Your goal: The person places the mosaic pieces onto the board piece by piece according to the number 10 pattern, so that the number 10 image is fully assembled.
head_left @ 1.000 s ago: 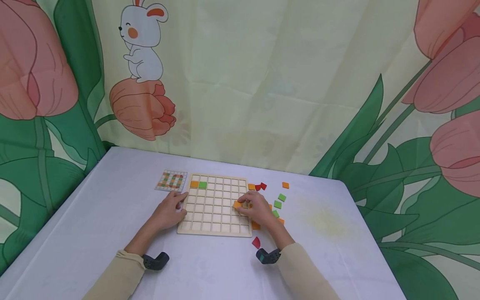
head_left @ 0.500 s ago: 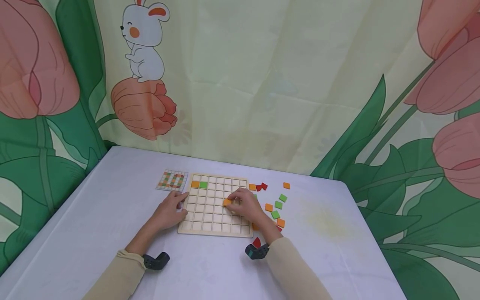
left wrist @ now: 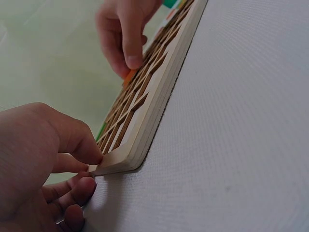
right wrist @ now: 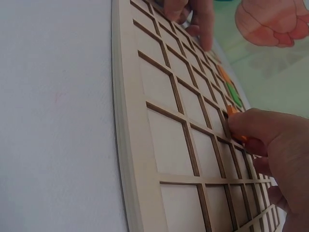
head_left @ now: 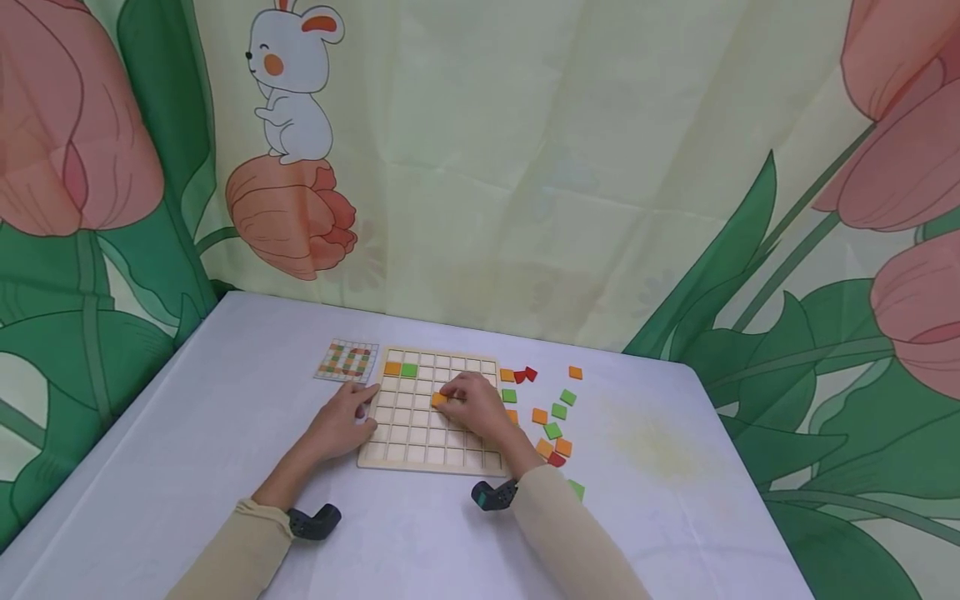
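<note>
My right hand [head_left: 474, 407] pinches an orange square tile [head_left: 438, 400] between thumb and fingers, over the middle of a wooden grid board [head_left: 431, 468]. In the right wrist view the pinched tile [right wrist: 235, 115] is tilted close above the grid cells. My left hand [head_left: 337, 423] rests at the board's left side, thumb and index finger spread apart along its edge. Seen in the left wrist view, a digit of the left hand [left wrist: 48, 145] touches the frame near a corner while other fingers curl beside it. An orange tile [head_left: 392, 368] and a green tile [head_left: 409, 370] sit side by side in upper-left cells.
A pattern card [head_left: 347, 361] with coloured squares lies left of the board. Right of it are scattered orange tiles [head_left: 540, 416], green tiles [head_left: 559, 411] and red pieces [head_left: 556, 459]. A white cloth covers the table [head_left: 405, 542]; a printed curtain [head_left: 480, 208] hangs behind.
My right hand has moved left across the board, carrying the orange tile from the right-hand columns to the middle. The left hand stays at the board's edge.
</note>
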Motion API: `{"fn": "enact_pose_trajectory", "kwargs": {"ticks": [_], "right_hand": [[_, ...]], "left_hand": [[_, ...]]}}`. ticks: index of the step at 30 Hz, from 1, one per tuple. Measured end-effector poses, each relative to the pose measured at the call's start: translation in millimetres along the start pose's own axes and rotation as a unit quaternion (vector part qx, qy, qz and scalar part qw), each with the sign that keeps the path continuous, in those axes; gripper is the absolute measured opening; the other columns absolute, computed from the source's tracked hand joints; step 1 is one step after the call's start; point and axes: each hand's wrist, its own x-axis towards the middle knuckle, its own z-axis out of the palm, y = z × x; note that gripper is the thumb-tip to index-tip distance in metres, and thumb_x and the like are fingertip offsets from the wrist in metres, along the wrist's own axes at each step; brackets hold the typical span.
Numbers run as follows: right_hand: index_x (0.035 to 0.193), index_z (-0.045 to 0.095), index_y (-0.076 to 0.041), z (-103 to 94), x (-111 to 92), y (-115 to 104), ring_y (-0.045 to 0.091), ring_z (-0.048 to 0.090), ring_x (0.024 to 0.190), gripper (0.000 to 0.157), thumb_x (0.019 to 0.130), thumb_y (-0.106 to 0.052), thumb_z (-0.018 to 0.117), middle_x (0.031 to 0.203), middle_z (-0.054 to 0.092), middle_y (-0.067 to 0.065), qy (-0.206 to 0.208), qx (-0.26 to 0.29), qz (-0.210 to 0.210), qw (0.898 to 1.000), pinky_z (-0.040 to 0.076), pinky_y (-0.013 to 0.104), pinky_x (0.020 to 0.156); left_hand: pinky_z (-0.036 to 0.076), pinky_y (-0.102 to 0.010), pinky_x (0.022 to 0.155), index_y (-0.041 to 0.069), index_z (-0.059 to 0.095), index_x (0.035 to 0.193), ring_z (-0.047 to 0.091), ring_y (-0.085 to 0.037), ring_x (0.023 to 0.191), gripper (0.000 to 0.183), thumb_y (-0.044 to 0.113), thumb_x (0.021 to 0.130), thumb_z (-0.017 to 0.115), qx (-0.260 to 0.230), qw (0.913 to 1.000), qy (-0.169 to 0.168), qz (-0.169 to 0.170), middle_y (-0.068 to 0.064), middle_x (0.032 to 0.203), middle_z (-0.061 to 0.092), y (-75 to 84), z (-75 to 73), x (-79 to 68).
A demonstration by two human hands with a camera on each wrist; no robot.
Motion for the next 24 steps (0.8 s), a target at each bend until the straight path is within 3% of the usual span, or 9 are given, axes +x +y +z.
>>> {"fn": "enact_pose_trajectory", "kwargs": {"ticks": [14,24], "right_hand": [[0.106,0.076,-0.019,11.2,13,-6,0.012,0.049,0.082,0.023,0.086,-0.029,0.071,0.095,0.062,-0.005,0.007,-0.026,-0.002,1.0,0.04,0.024,0.07],[0.106,0.076,-0.019,16.9,18,-15,0.011,0.049,0.084,0.022,0.086,-0.027,0.072,0.098,0.064,-0.005,0.008,-0.015,-0.001,1.0,0.042,0.023,0.072]], "left_hand": [[0.034,-0.026,0.059,0.001,0.046,0.142,0.042,-0.016,0.078,0.064,0.01,0.081,0.063,-0.001,1.0,-0.001,-0.003,-0.009,0.098,0.045,0.9,-1.1,-0.8],[0.034,-0.025,0.058,0.001,0.047,0.142,0.042,-0.016,0.077,0.064,0.011,0.081,0.064,0.006,1.0,0.003,-0.001,-0.008,0.096,0.044,-1.1,1.4,0.9]]}}
